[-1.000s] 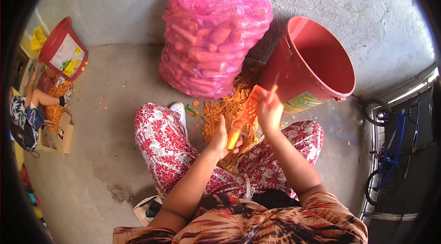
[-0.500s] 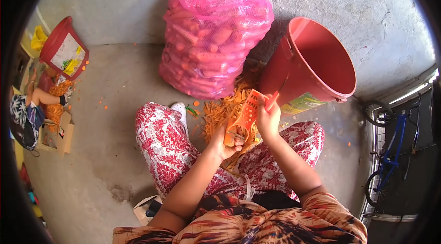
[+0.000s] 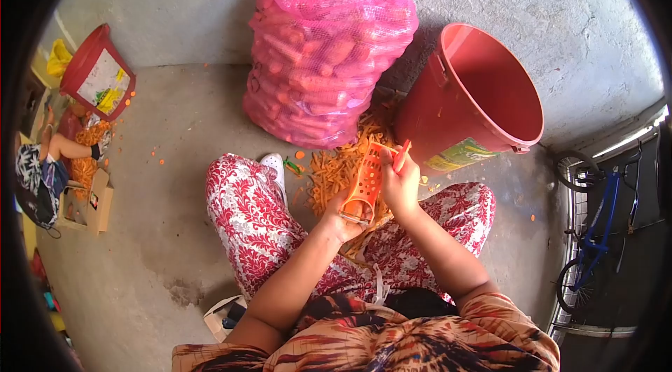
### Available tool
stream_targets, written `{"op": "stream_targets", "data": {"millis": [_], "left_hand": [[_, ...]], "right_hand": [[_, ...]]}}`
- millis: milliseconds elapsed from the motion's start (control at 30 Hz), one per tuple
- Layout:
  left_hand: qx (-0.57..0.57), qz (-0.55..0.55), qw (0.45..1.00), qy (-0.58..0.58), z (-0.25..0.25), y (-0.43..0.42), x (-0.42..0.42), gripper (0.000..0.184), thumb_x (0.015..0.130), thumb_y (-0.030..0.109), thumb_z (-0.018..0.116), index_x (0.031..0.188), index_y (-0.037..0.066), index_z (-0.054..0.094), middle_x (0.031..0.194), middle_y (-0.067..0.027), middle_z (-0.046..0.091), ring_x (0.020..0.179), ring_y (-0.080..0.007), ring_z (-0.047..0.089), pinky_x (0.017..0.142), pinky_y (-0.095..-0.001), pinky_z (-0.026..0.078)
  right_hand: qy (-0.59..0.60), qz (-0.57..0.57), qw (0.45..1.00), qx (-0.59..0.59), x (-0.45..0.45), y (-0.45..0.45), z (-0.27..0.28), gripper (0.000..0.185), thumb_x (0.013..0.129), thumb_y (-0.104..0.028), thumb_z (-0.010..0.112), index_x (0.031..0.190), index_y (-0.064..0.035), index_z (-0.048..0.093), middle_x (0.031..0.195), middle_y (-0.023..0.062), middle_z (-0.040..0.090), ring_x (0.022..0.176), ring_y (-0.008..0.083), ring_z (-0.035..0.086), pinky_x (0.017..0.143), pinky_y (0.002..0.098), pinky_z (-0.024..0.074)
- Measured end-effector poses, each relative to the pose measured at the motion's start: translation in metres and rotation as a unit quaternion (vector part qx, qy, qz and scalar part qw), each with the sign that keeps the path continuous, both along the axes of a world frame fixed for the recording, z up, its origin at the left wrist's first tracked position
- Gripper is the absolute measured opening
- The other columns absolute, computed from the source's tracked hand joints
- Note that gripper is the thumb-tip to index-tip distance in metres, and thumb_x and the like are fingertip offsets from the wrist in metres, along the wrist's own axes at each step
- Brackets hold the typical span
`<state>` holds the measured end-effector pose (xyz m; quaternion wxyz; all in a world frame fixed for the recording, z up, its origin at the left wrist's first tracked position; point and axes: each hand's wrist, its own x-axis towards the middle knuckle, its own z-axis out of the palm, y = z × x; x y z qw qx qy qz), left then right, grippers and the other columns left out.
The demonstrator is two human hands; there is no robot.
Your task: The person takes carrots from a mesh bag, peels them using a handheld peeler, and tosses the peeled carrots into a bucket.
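My left hand (image 3: 337, 216) is closed around the lower end of an orange perforated plastic holder (image 3: 367, 179), whose lower end is open toward me. Something orange-brown shows inside that end, too small to name. At the holder's upper right, my right hand (image 3: 400, 188) is wrapped round a red-handled tool (image 3: 402, 156), its thumb near or against the holder. The tool's working end cannot be made out now. Beneath both hands, orange peelings (image 3: 327, 174) lie heaped on the floor between my crossed legs.
A pink mesh sack of carrots (image 3: 315, 71) stands against the wall. Beside it a large red bucket (image 3: 427, 113) leans toward the right. Far left are another person's leg (image 3: 70, 149), a red tub (image 3: 105, 74) and a cardboard box (image 3: 100, 204). A blue bicycle (image 3: 597, 239) stands far right.
The holder has swung to a more upright angle, its upper end moving left. My right hand has shifted slightly left and down with the red-handled tool, whose thin dark blade-like end showed earlier.
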<state>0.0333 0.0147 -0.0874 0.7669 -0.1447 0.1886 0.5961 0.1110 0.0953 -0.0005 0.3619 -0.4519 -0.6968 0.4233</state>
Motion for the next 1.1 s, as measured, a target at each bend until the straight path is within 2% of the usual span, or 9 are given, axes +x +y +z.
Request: {"op": "stream_targets", "data": {"millis": [200,267,400,467,533,667,800,933,1100], "left_hand": [[0.007,-0.014,0.999,0.047,0.018,0.001,-0.003,0.040,0.078,0.047,0.044,0.074,0.009,0.055,0.058,-0.0055,0.051,0.050,-0.0179,0.046,0.047,-0.0280,0.035],[0.085,-0.064,0.993,0.044,0.016,-0.006,-0.008,0.040,0.079,0.046,0.043,0.070,0.007,0.051,0.055,-0.0050,0.046,0.048,-0.0168,0.043,0.046,-0.0271,0.034],[0.097,-0.065,0.992,0.049,0.022,-0.014,-0.004,0.042,0.080,0.045,0.043,0.064,0.006,0.045,0.052,-0.0037,0.039,0.045,-0.0148,0.040,0.044,-0.0259,0.033],[0.129,-0.078,0.988,0.036,0.014,-0.009,-0.007,0.042,0.080,0.045,0.043,0.064,0.006,0.046,0.053,-0.0038,0.040,0.045,-0.0143,0.039,0.043,-0.0252,0.032],[0.124,-0.077,0.989,0.026,0.018,-0.006,-0.005,0.043,0.080,0.045,0.043,0.064,0.006,0.046,0.054,-0.0037,0.041,0.044,-0.0143,0.039,0.043,-0.0250,0.032],[0.076,-0.078,0.994,-0.008,0.022,-0.008,-0.004,0.041,0.080,0.047,0.042,0.077,0.008,0.050,0.058,-0.0044,0.044,0.049,-0.0150,0.041,0.043,-0.0252,0.032],[-0.032,-0.018,0.992,0.121,0.027,-0.006,-0.003,0.034,0.079,0.044,0.046,0.086,0.011,0.051,0.065,-0.0047,0.047,0.052,-0.0163,0.042,0.044,-0.0256,0.031],[0.011,-0.035,0.998,0.048,0.009,-0.005,-0.014,0.026,0.080,0.037,0.050,0.088,0.013,0.049,0.070,-0.0045,0.049,0.050,-0.0160,0.042,0.044,-0.0256,0.032],[-0.036,0.024,0.991,0.127,0.013,-0.002,-0.008,0.021,0.081,0.032,0.051,0.090,0.014,0.050,0.073,-0.0050,0.053,0.052,-0.0147,0.047,0.044,-0.0254,0.034]], "right_hand": [[0.033,-0.025,0.999,-0.018,-0.004,0.007,-0.015,0.023,0.086,-0.019,0.048,0.075,0.0010,0.053,0.054,0.0002,0.047,0.049,0.0052,0.042,0.043,0.0232,0.0349],[0.059,-0.068,0.989,0.121,0.007,0.043,-0.064,0.017,0.084,-0.014,0.048,0.077,0.0009,0.054,0.055,-0.0004,0.047,0.048,0.0054,0.041,0.042,0.0227,0.0353],[0.113,-0.210,0.971,-0.012,0.027,0.089,-0.011,0.022,0.086,-0.019,0.046,0.079,-0.0002,0.054,0.056,0.0035,0.052,0.041,0.0046,0.040,0.038,0.0214,0.0333],[0.160,-0.161,0.972,-0.065,0.030,0.081,0.008,0.023,0.086,-0.022,0.047,0.079,-0.0017,0.054,0.057,0.0014,0.051,0.045,0.0047,0.042,0.040,0.0210,0.0346],[0.138,-0.121,0.983,0.017,0.022,0.070,0.002,0.021,0.086,-0.022,0.048,0.078,-0.0033,0.054,0.059,-0.0014,0.049,0.050,0.0043,0.043,0.043,0.0205,0.0352],[0.106,-0.030,0.994,0.008,0.005,0.028,-0.003,0.016,0.083,-0.016,0.052,0.077,-0.0003,0.052,0.056,-0.0012,0.045,0.052,0.0059,0.041,0.048,0.0223,0.0362],[0.070,-0.042,0.996,-0.035,-0.001,0.019,0.001,0.019,0.084,-0.018,0.052,0.078,-0.0005,0.051,0.057,-0.0010,0.046,0.054,0.0057,0.042,0.049,0.0223,0.0365],[0.075,-0.045,0.996,-0.018,0.003,0.029,-0.020,0.023,0.086,-0.022,0.049,0.078,-0.0007,0.052,0.057,-0.0037,0.043,0.052,0.0037,0.038,0.046,0.0206,0.0323],[0.083,-0.054,0.994,-0.037,0.005,0.025,-0.013,0.024,0.087,-0.023,0.048,0.077,-0.0012,0.052,0.057,-0.0051,0.041,0.049,0.0026,0.035,0.043,0.0197,0.0301]]}}
